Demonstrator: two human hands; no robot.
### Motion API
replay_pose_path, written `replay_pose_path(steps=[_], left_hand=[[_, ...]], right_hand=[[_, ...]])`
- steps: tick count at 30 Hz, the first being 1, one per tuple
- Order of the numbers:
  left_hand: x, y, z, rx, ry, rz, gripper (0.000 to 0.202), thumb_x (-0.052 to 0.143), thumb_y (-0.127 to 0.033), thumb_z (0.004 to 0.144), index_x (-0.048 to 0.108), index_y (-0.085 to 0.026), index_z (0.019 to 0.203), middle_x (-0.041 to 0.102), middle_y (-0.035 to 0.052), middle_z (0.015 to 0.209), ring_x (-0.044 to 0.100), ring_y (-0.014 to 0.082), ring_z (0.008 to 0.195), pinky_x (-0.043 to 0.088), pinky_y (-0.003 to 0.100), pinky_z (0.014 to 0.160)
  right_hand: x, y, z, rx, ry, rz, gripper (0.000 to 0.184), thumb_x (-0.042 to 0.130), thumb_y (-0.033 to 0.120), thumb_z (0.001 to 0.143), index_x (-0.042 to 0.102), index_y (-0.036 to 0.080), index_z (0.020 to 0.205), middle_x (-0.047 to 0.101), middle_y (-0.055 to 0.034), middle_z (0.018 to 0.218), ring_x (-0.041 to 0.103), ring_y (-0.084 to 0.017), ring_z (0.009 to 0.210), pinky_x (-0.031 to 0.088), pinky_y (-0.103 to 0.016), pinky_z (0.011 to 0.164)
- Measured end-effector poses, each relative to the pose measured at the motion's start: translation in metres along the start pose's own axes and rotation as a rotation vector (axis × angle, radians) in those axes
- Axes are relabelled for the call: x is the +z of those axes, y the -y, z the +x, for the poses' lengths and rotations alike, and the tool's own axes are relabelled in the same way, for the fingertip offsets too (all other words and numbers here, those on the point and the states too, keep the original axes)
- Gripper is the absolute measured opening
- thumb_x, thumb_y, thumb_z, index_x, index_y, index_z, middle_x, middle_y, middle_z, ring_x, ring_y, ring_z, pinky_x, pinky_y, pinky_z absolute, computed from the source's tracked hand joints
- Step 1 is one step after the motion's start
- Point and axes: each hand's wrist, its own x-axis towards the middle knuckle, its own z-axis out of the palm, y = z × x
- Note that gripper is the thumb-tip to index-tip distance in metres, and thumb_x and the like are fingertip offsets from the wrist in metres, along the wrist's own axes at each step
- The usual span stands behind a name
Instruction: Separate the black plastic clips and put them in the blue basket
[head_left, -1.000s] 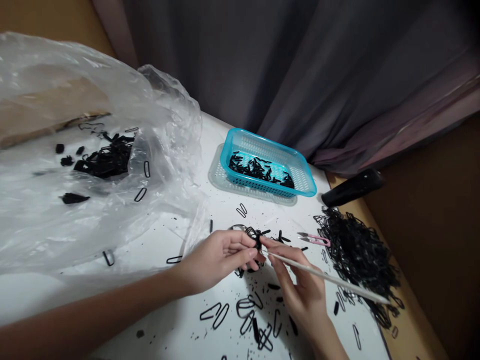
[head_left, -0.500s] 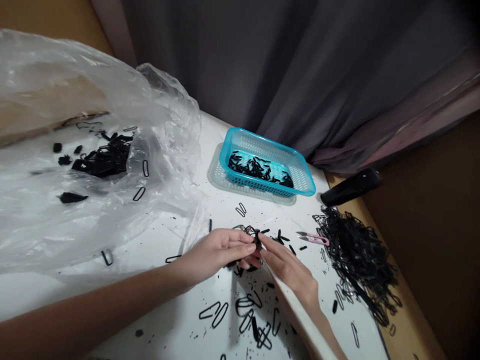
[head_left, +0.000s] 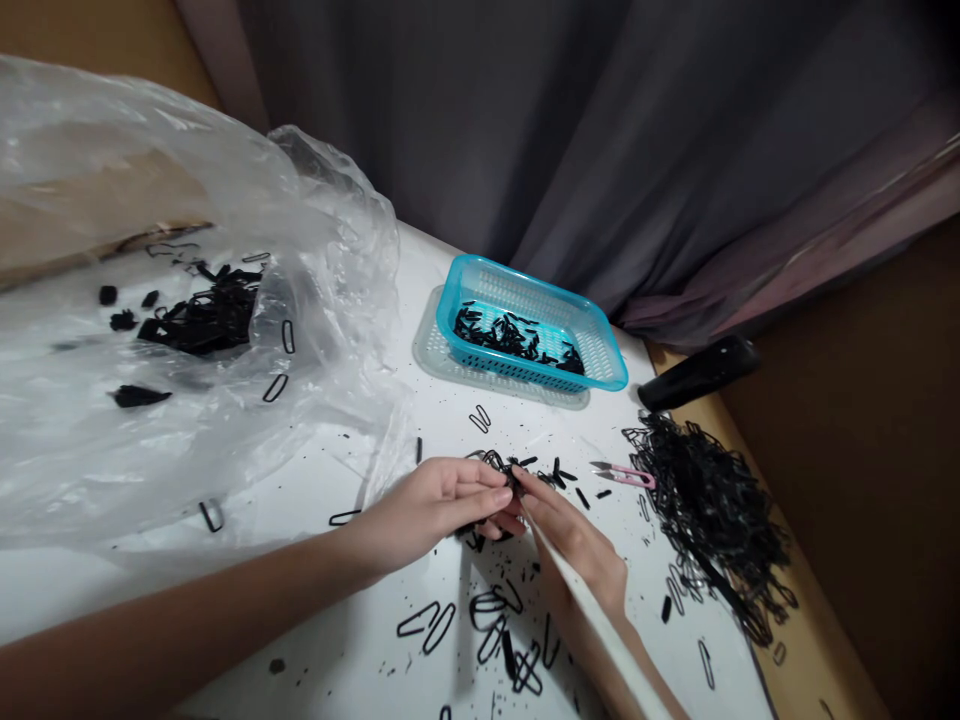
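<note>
My left hand [head_left: 435, 505] pinches a small black piece [head_left: 514, 480] between thumb and fingers, low over the white table. From the other side, the fingertips of my right hand [head_left: 585, 545] close on the same piece; my fingers hide most of it. Thin black loops [head_left: 491, 460] and short black bits lie beneath and just behind both hands. More black loops [head_left: 439, 628] are scattered nearer to me. A blurred white strip [head_left: 592, 610] runs in front of my right hand and forearm. Pink-handled thread snips [head_left: 634, 477] lie right of my hands.
A blue basket [head_left: 616, 360] holding short black pieces stands at the back on a pale tray [head_left: 427, 355]. At right, a large tangled pile of black loops [head_left: 712, 520] lies beside a black cylinder [head_left: 701, 372]. A clear plastic bag [head_left: 337, 250] covers the left side, with black pieces.
My right hand has shifted slightly left and its fingers have tilted a little. My left hand stays almost still. The whole view has drifted slightly.
</note>
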Motion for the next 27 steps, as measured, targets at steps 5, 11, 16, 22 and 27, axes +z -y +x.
replay_pose_path(steps=[5, 11, 16, 22, 27], left_hand=[[0.001, 0.000, 0.001, 0.024, 0.008, 0.058, 0.023, 0.072, -0.035, 0.083, 0.070, -0.015, 0.092, 0.076, 0.0029, 0.082, 0.065, 0.0120, 0.070, 0.048, 0.024, 0.069], [0.001, 0.000, 0.000, 0.083, -0.009, 0.153, 0.019, 0.068, -0.033, 0.085, 0.068, -0.015, 0.091, 0.075, 0.0038, 0.083, 0.067, 0.0145, 0.076, 0.051, 0.026, 0.073], [0.004, 0.000, -0.003, 0.113, -0.048, 0.252, 0.016, 0.064, -0.031, 0.087, 0.066, -0.015, 0.089, 0.073, 0.0043, 0.084, 0.068, 0.0164, 0.078, 0.053, 0.029, 0.075], [0.005, 0.001, -0.004, 0.110, -0.078, 0.312, 0.015, 0.063, -0.031, 0.087, 0.064, -0.016, 0.090, 0.071, 0.0035, 0.083, 0.068, 0.0173, 0.079, 0.053, 0.031, 0.076], [0.003, 0.003, -0.004, 0.106, -0.064, 0.293, 0.016, 0.064, -0.031, 0.087, 0.065, -0.017, 0.093, 0.073, 0.0036, 0.085, 0.069, 0.0186, 0.081, 0.053, 0.032, 0.077]], right_hand=[[0.002, -0.010, -0.005, -0.148, -0.027, -0.153, 0.038, 0.056, 0.020, 0.092, 0.061, 0.036, 0.127, 0.071, 0.0027, 0.119, 0.073, -0.021, 0.098, 0.063, -0.034, 0.084], [-0.008, -0.014, 0.001, -0.325, 0.036, -0.230, 0.035, 0.052, 0.015, 0.093, 0.060, 0.031, 0.124, 0.068, -0.0028, 0.126, 0.072, -0.020, 0.103, 0.062, -0.032, 0.083], [-0.016, -0.005, 0.012, -0.411, 0.120, -0.246, 0.031, 0.049, 0.011, 0.093, 0.061, 0.022, 0.119, 0.071, -0.0105, 0.118, 0.068, -0.020, 0.110, 0.060, -0.032, 0.088], [-0.015, -0.007, 0.009, -0.304, 0.125, -0.184, 0.034, 0.054, 0.012, 0.091, 0.065, 0.030, 0.118, 0.071, -0.0034, 0.121, 0.069, -0.021, 0.109, 0.059, -0.034, 0.090], [-0.011, -0.011, 0.004, -0.206, 0.048, -0.148, 0.035, 0.054, 0.018, 0.092, 0.063, 0.035, 0.122, 0.074, 0.0015, 0.114, 0.073, -0.020, 0.098, 0.063, -0.032, 0.083]])
